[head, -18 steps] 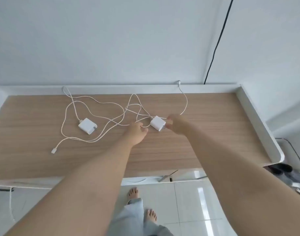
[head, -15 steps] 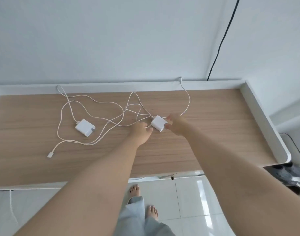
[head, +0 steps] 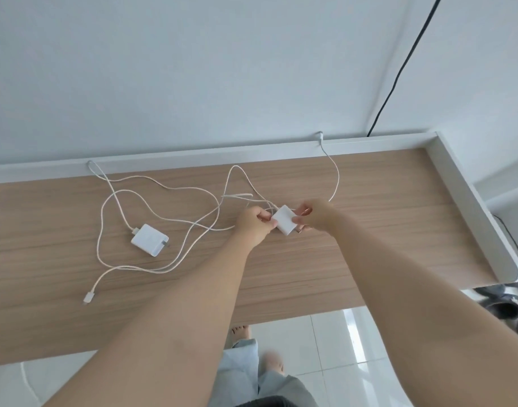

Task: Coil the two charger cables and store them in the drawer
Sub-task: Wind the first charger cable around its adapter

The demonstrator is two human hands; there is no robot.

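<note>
Two white chargers lie tangled on a wooden desk. My right hand grips the right end of the small white charger block, lifted just off the desk. My left hand pinches that block's left corner where its cable joins. The larger white charger block rests flat to the left, its prongs facing right. Its long cable loops across the desk and ends in a loose plug near the front left. No drawer is in view.
A raised white rim borders the desk at the back and right. A black cord runs up the wall at the right. Dark objects sit on the tiled floor past the right end. My bare feet show below the front edge.
My left hand has moved right and closed on the small block's left corner. The block is now held between both hands and slightly raised.
</note>
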